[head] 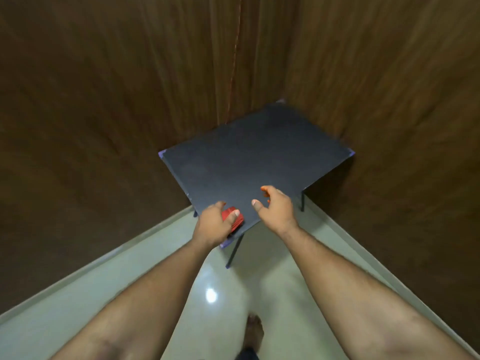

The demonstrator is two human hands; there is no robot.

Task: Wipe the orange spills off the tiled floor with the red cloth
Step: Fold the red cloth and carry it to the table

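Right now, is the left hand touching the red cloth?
Touching. The head view shows the left hand with its thumb and fingers curled around the red cloth at the near corner of the table.

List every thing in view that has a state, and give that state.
Left hand: grips the cloth at the table's near corner.
Right hand: holds nothing, fingers loosely curled, tips stained orange, over the table.
Cloth: red, bunched, on the table.
Table: upright in the corner.
Floor: glossy, no orange spill in view.
Foot: bare, on the floor.
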